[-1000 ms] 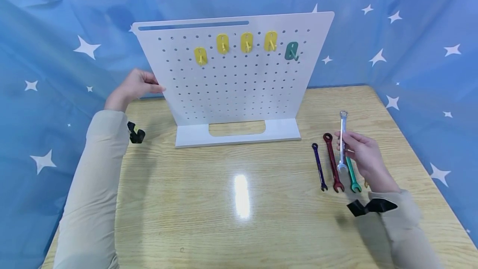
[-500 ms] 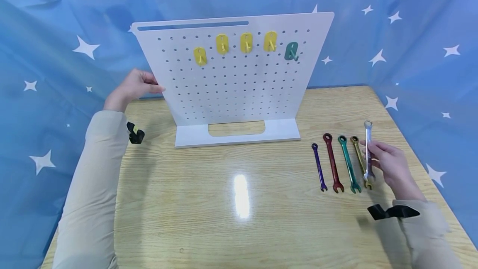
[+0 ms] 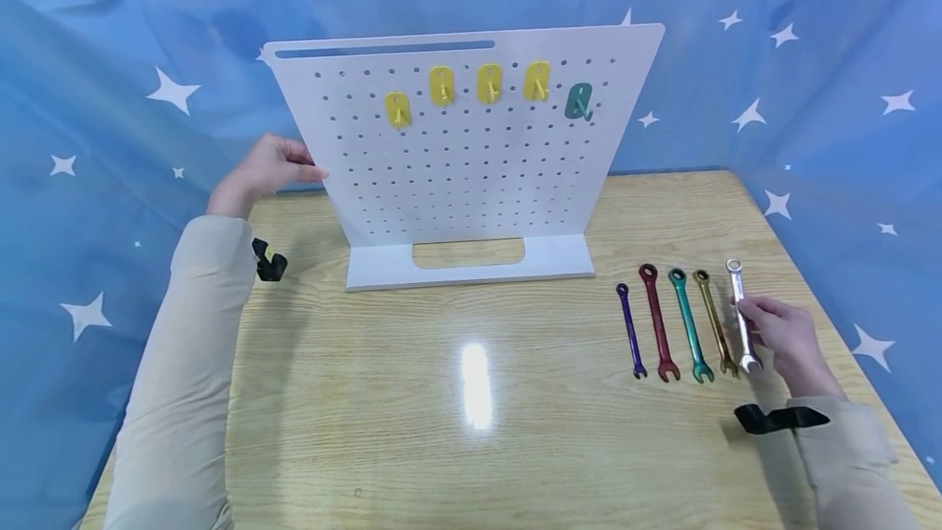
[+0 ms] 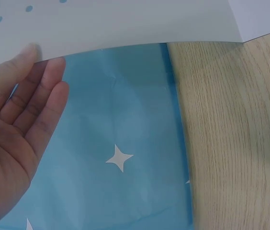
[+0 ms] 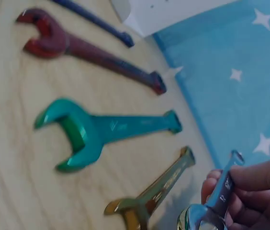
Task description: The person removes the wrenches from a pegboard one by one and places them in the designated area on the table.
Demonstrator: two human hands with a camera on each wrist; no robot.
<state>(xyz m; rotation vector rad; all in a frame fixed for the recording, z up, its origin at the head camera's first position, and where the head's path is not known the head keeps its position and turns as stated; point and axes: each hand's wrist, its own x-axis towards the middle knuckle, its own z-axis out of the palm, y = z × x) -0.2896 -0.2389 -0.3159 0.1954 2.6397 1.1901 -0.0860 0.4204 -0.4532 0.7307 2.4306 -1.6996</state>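
With thumb and fingers my left hand (image 3: 268, 163) pinches the left edge of a white pegboard (image 3: 456, 154); the left wrist view shows the thumb on its front face. At the right of the table, my right hand (image 3: 787, 338) holds a silver combination wrench (image 3: 742, 313) by its shank, ring end away from me. Just left of it lies a gold wrench (image 3: 714, 319), then a green wrench (image 3: 690, 321), a red wrench (image 3: 658, 321) and a small purple wrench (image 3: 631, 334). Whether the silver wrench touches the table I cannot tell.
Several yellow hooks (image 3: 489, 83) and one green hook (image 3: 579, 101) are fixed high on the pegboard. Its base (image 3: 471, 275) rests on the wooden table (image 3: 412, 399). A blue star-patterned cloth (image 3: 736, 64) hangs behind and at the sides.
My right hand has carried the silver wrench rightward, from above the green wrench past the gold one, and lower toward the table. The left hand stays at the pegboard's edge.
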